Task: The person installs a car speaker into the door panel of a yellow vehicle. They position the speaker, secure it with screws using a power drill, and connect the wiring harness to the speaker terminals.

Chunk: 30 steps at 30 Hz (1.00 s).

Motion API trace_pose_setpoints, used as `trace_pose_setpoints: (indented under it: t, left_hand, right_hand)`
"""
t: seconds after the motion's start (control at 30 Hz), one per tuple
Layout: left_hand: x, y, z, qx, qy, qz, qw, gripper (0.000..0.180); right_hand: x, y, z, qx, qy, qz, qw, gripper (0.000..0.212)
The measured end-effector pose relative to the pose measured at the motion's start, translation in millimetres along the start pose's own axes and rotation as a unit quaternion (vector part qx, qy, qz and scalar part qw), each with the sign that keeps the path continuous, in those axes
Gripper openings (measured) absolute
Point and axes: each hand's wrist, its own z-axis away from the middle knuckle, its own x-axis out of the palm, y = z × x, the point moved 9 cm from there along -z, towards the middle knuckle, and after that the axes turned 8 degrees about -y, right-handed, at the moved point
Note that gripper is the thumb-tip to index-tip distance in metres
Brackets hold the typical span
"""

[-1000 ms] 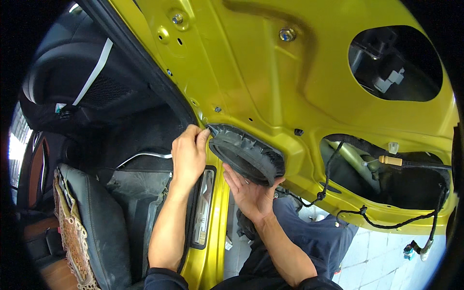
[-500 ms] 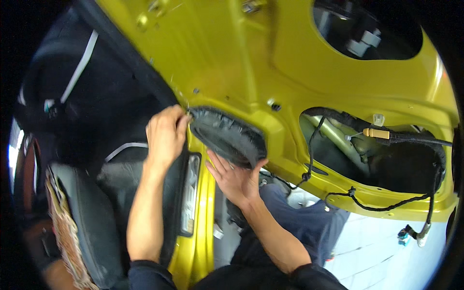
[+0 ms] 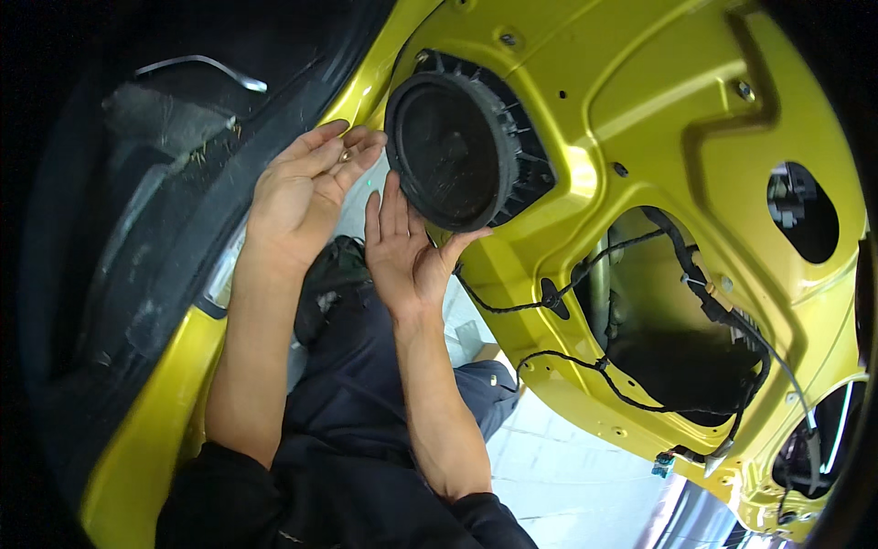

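Observation:
A round black door speaker [image 3: 448, 151] with a dark cone sits against the yellow car door. My right hand [image 3: 407, 261], palm up, cups the speaker's lower rim, its fingers along the left edge and its thumb beneath. Left of the speaker, my left hand [image 3: 302, 197] is turned palm up with fingers curled. Between its thumb and fingers is a small brass-coloured fastener [image 3: 345, 156], too small to make out exactly. A similar fastener [image 3: 422, 57] shows at the upper corner of the speaker's black mount [image 3: 535, 174].
The yellow inner door panel [image 3: 640, 119] has several cut-outs. A black wiring harness [image 3: 631, 393] loops across it, and a teal connector [image 3: 663, 465] hangs at the lower edge. The yellow door sill [image 3: 151, 421] and the dark cabin lie to the left. Pale floor [image 3: 567, 457] shows below the door.
The view has swung, and the speaker now faces me more fully. My left hand has come away from the speaker's upper left edge and turned palm up. The right hand stays at the lower rim.

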Motion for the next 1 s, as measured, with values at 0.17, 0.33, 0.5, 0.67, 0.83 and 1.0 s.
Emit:
trace_pose_setpoints:
  t: [0.17, 0.33, 0.5, 0.67, 0.83, 1.0]
  left_hand:
    - [-9.2, -21.3, 14.8, -0.049, -0.015, 0.050, 0.997, 0.017]
    - [-13.8, -45.7, 31.1, -0.123, 0.058, 0.181, 0.974, 0.024]
    - [5.9, -25.6, 39.9, -0.069, -0.069, 0.032, 0.995, 0.031]
    - [9.9, -16.2, 41.9, -0.068, -0.051, -0.155, 0.984, 0.034]
    - [42.6, -9.4, 43.4, -0.008, -0.092, -0.218, 0.971, 0.023]
    - [102.8, 6.2, 45.9, 0.117, -0.193, -0.297, 0.928, 0.026]
  right_hand:
    - [-1.6, 4.5, -3.0, 0.010, -0.007, -0.046, 0.999, 0.115]
    - [-6.6, -2.4, -0.6, 0.001, -0.021, 0.032, 0.999, 0.112]
    - [23.2, 6.7, 2.7, 0.064, -0.176, -0.158, 0.969, 0.109]
    - [-4.7, -1.3, -0.2, 0.005, -0.031, 0.047, 0.998, 0.108]
    - [-18.6, -1.4, 0.4, 0.010, -0.002, -0.018, 1.000, 0.109]
    - [14.7, 5.0, 2.6, 0.049, -0.148, -0.047, 0.987, 0.106]
